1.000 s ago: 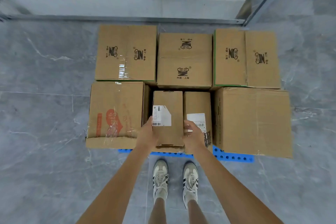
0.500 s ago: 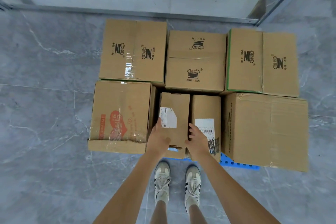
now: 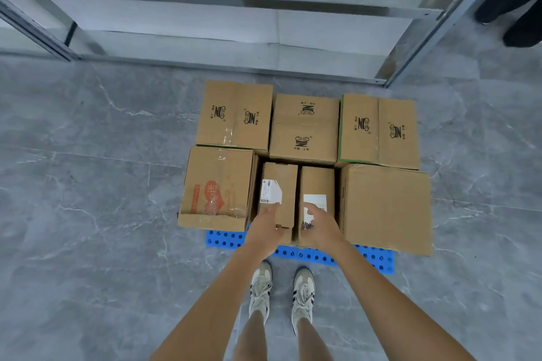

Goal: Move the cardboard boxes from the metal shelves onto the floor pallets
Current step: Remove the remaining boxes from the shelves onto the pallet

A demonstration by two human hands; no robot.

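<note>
Standing spot: you face a blue perforated pallet (image 3: 366,261) on the grey stone-tile floor (image 3: 88,214), with your pale sneakers (image 3: 260,290) just short of its near edge.
Back row: three logo-printed boxes sit side by side: the left logo box (image 3: 234,114), the middle logo box (image 3: 305,126) and the right logo box (image 3: 378,129).
Front row: the red-printed box (image 3: 217,184), the left narrow box (image 3: 278,184), the right narrow box (image 3: 316,182) and the large plain box (image 3: 387,208) sit packed close together on the pallet.
Left hand (image 3: 264,227): it is over the near end of the left narrow box, just below its torn white label. Your fingers are loosely extended and grip nothing. Whether they touch the cardboard cannot be told.
Right hand (image 3: 321,224): it is over the near end of the right narrow box and covers part of its white label. Your fingers are relaxed and hold nothing.
Metal shelf frame (image 3: 264,66): its lower rail runs along the floor just beyond the back row.
</note>
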